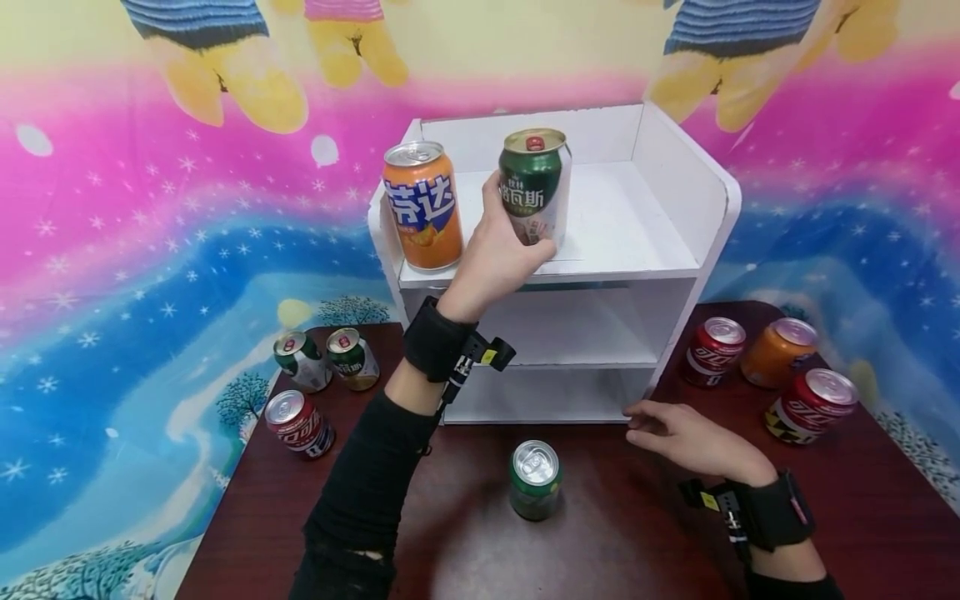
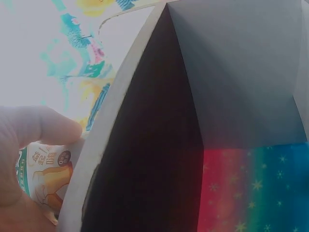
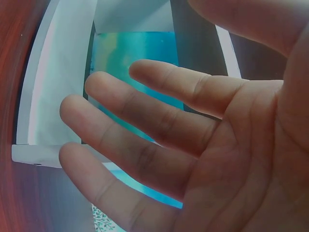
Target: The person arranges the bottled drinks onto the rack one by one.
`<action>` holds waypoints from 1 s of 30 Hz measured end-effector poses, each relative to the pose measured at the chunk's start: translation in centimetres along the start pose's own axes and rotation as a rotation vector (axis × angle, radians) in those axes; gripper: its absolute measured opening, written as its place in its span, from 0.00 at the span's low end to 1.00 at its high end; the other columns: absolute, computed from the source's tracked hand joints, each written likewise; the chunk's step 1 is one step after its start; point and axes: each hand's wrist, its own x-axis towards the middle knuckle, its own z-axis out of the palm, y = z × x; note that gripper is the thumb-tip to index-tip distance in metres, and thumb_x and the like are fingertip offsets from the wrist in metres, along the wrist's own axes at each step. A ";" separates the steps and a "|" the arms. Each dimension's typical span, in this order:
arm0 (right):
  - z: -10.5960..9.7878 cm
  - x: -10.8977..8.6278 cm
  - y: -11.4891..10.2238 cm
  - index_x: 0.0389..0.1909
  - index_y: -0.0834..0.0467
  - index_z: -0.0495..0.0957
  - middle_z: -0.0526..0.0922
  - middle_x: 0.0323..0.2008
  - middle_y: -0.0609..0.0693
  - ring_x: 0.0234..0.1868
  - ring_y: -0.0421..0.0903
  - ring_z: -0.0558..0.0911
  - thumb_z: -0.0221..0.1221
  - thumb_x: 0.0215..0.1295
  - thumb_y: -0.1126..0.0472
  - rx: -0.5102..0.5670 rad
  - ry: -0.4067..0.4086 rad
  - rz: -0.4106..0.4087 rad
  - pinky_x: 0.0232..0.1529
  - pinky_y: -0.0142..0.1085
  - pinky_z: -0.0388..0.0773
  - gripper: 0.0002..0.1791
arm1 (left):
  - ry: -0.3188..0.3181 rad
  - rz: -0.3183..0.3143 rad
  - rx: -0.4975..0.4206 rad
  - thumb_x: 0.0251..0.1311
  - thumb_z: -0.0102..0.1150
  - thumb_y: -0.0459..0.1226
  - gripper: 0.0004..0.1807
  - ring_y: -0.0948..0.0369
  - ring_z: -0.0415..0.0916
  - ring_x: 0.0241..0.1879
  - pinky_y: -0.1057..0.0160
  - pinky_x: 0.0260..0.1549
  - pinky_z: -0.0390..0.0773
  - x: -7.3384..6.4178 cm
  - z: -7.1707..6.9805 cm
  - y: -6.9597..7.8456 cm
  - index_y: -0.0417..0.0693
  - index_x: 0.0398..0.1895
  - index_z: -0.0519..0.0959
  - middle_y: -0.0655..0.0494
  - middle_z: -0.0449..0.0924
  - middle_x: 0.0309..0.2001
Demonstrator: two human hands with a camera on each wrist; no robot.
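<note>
My left hand (image 1: 498,254) grips a green and white can (image 1: 534,187) at the top level of a white shelf unit (image 1: 637,275). Part of that can (image 2: 50,176) shows between thumb and fingers in the left wrist view. Left of it stands an orange can (image 1: 423,208) with blue lettering, upright on the same level. My right hand (image 1: 693,437) holds nothing; it hovers by the unit's lower right corner, and its fingers (image 3: 159,121) are spread and slightly bent in the right wrist view. A green can (image 1: 536,482) stands on the table in front of the unit.
On the dark red table (image 1: 480,550), two green and white cans (image 1: 352,360) and a red can (image 1: 300,425) stand at left. At right are an orange can (image 1: 777,354) and two red cans (image 1: 810,406). A colourful printed cloth (image 1: 150,208) hangs behind.
</note>
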 end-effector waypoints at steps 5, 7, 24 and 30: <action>0.0 0.0 -0.1 0.57 0.65 0.72 0.80 0.43 0.49 0.42 0.46 0.79 0.56 0.67 0.48 0.002 -0.005 -0.004 0.39 0.36 0.77 0.27 | 0.025 0.023 0.025 0.52 0.63 0.38 0.52 0.60 0.63 0.59 0.54 0.60 0.62 -0.1 0.1 -0.1 0.52 0.73 0.39 0.51 0.62 0.64; 0.0 0.0 0.0 0.57 0.65 0.72 0.80 0.43 0.49 0.42 0.46 0.80 0.56 0.67 0.48 -0.001 -0.004 -0.008 0.39 0.37 0.77 0.27 | 0.036 0.035 0.038 0.52 0.63 0.38 0.52 0.60 0.63 0.59 0.54 0.60 0.62 -0.1 0.2 0.0 0.51 0.73 0.39 0.51 0.62 0.64; -0.1 0.1 -0.1 0.57 0.65 0.72 0.80 0.43 0.49 0.43 0.47 0.79 0.56 0.67 0.48 0.002 -0.007 -0.006 0.39 0.36 0.77 0.27 | 0.025 0.044 -0.039 0.52 0.67 0.40 0.54 0.60 0.61 0.61 0.52 0.63 0.58 -0.1 0.0 0.2 0.51 0.73 0.38 0.50 0.58 0.65; 0.1 0.2 0.0 0.57 0.65 0.72 0.80 0.43 0.50 0.42 0.46 0.79 0.56 0.67 0.49 0.010 -0.013 0.002 0.39 0.38 0.77 0.27 | -0.029 -0.005 -0.033 0.54 0.65 0.39 0.54 0.58 0.64 0.61 0.49 0.61 0.61 0.1 -0.2 0.1 0.54 0.73 0.36 0.50 0.62 0.65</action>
